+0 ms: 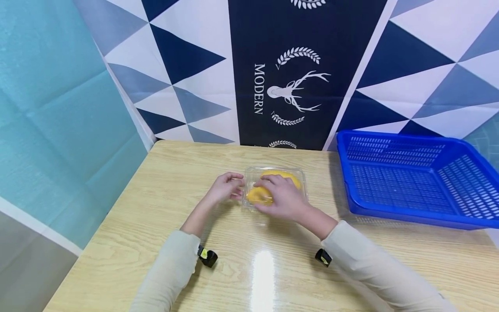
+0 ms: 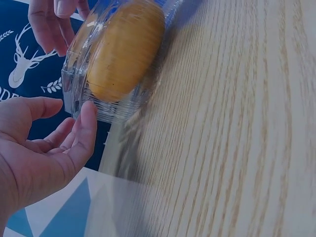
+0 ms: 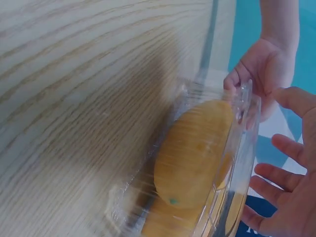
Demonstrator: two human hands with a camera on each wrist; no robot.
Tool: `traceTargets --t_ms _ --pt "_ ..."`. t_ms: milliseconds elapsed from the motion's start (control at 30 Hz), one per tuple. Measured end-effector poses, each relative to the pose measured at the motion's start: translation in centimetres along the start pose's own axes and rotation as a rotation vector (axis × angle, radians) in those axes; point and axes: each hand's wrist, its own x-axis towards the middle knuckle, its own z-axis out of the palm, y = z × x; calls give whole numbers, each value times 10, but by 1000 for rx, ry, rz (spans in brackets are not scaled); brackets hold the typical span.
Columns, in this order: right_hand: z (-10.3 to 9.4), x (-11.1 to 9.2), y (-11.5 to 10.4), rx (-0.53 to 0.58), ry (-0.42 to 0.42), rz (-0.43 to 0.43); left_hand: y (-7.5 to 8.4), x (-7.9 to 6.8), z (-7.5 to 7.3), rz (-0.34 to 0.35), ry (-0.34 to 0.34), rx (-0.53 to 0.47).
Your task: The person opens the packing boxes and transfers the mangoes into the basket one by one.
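A clear plastic clamshell box (image 1: 253,172) sits on the table with its lid down. Inside lie two yellow mangoes (image 1: 295,178), seen through the plastic; one mango (image 3: 195,153) has a small green spot at its end. My right hand (image 1: 284,198) is over the lid, fingers spread and loosely bent across the top. At the box's left side is my left hand (image 1: 226,187), with fingertips right at the edge. In the left wrist view, the left thumb and fingers stand apart beside the box's end, nothing gripped between them.
A blue perforated plastic basket (image 1: 393,186) stands on the right of the wooden table (image 1: 136,225). Behind the table hangs a patterned cloth (image 1: 202,56) with triangles and a deer print. A light blue cloth (image 1: 50,108) hangs on the left.
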Motion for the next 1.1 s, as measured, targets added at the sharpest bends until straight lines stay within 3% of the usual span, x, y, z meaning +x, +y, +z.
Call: traceTargets --t_ms 367,1100 --pt "7 3 -5 -60 -60 -25 -3 0 0 -14 -3 9" --pt "11 4 -4 -114 -73 -76 -4 3 0 -24 -29 -37"
